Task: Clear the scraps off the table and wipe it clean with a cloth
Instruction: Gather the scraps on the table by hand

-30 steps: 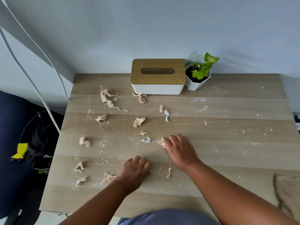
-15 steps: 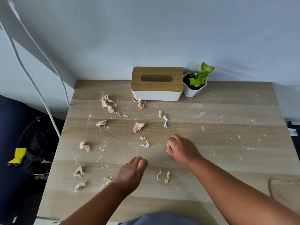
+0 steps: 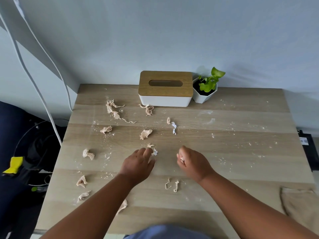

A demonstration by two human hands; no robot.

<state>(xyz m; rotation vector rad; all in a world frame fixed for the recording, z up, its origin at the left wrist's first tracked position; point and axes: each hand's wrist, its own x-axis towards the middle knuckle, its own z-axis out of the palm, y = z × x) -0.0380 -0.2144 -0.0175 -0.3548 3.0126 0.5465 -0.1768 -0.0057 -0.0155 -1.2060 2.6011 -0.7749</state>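
Hiding a scrap [image 3: 182, 158] — right fingers [image 3: 183, 153]

Tissue box [image 3: 165, 88] and plant pot [image 3: 204, 94] block the table's [image 3: 241, 152] far edge; right half open.

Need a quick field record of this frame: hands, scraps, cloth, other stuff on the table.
left hand: reaching to a small white scrap, fingers at it
right hand: curled round a collected scrap
loose scraps: many tan pieces, mostly on the table's left half, plus crumbs
cloth: beige, near right corner, untouched
tissue box: far edge, by the wall
potted plant: right of the box
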